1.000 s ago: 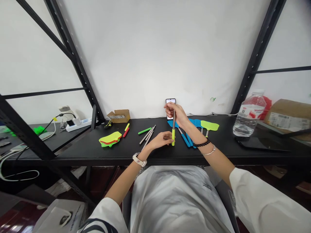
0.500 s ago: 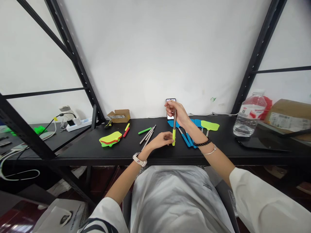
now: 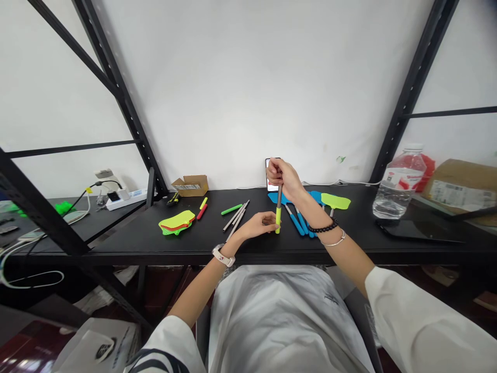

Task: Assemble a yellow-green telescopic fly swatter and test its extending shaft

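The left hand (image 3: 261, 225) pinches a yellow handle (image 3: 278, 220); the right hand (image 3: 286, 178) grips its rod (image 3: 279, 197) at twelve o'clock; I can't read the bottle label (image 3: 396, 177) at two.

Upright grey rod (image 3: 279, 196) atop upright yellow-green handle (image 3: 278, 219)

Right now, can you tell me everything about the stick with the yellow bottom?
The stick is thin and straight, with a grey, metal-looking rod above a yellow-green, plastic-looking handle. It's nearly upright at the black table. The left hand holds the handle; the right hand grips the rod, hiding its top. I can't tell whether it touches the table.
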Demonstrator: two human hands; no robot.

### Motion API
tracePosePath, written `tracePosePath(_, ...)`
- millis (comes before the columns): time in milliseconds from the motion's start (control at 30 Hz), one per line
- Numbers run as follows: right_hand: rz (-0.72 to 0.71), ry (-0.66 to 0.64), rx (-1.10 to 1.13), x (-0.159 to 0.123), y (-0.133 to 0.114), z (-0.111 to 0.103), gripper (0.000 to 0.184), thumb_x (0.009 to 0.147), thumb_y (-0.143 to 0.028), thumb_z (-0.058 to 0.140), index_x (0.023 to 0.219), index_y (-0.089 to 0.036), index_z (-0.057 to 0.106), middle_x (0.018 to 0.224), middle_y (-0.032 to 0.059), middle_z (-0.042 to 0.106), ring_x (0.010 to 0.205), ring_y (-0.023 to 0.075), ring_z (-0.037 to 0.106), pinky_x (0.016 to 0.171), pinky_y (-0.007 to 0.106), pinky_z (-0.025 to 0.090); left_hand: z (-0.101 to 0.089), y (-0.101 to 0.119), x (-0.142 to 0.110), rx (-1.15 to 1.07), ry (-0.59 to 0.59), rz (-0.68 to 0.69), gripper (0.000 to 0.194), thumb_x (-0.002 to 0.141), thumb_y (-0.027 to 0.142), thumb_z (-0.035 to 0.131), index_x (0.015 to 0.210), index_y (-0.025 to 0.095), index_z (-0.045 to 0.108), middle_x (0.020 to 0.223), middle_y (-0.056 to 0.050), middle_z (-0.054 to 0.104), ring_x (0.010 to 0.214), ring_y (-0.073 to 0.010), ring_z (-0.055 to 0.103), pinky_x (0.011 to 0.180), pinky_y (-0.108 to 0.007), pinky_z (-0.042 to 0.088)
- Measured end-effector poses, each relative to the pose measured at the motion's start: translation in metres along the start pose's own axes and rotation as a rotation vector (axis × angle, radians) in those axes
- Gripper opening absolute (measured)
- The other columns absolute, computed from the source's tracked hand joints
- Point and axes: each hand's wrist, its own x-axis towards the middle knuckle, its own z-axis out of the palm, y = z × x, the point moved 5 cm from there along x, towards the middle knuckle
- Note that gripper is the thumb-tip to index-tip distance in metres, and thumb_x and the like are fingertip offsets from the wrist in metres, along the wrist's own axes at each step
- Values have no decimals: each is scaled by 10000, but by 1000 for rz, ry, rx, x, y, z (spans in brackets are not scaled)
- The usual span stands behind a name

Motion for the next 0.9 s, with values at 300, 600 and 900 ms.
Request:
tracePosePath(300,48,-31,-1,-2,7,6,354,818,-329,459,536,-167,319,445,-87,143,353,22,115,348,162,89,2,5,0,14,-17,-17,310,747,376,591,927,123,578,870,-73,617,774,-145,561,675,-259,445)
tracePosePath(600,86,62,-28,-2,9,-4,361,834,-290,425,523,-173,282,420,-92,137,328,20,117,329,155,94,2,6,0,32,-11,-20,285,737,383,597,843,120,578,814,-61,610,722,-127,547,648,-250,438)
tracePosePath(900,93,32,-30,-1,15,9,367,841,-272,417,514,-173,282,409,-91,158,320,18,129,325,156,96,-2,15,-4,114,-24,-26,284,754,367,572,911,131,565,897,-81,618,805,-157,572,686,-267,452)
